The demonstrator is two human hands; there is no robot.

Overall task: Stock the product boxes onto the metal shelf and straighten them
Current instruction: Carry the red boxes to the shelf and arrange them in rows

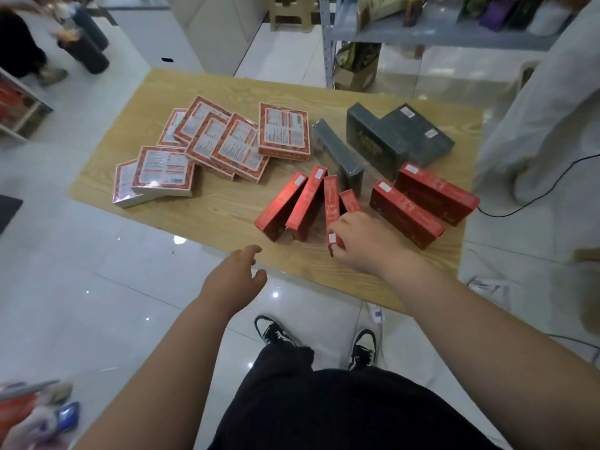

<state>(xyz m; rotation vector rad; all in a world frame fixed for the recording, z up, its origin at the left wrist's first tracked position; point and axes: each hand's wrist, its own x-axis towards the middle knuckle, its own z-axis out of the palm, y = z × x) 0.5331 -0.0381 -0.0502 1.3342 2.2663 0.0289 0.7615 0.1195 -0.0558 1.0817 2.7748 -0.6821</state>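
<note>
A low wooden table (227, 216) carries product boxes. Several flat red-and-white boxes (227, 141) lie overlapping at its left. Several red boxes (293, 206) stand on edge near the front, and two more red boxes (422, 203) lie at the right. Dark grey boxes (396, 138) sit at the back right. My right hand (363, 241) grips two upright red boxes (331, 206) from above, fingers curled over their near ends. Relaxed and holding nothing, my left hand (237, 277) hovers over the table's front edge. The metal shelf (438, 30) stands beyond the table, top right.
Another person in light clothing (535, 108) stands at the table's right end. A black cable (535, 193) runs across the tiled floor there. A power strip (376, 315) lies near my feet. A cardboard box (354, 73) sits under the shelf. Another rack (19, 105) stands far left.
</note>
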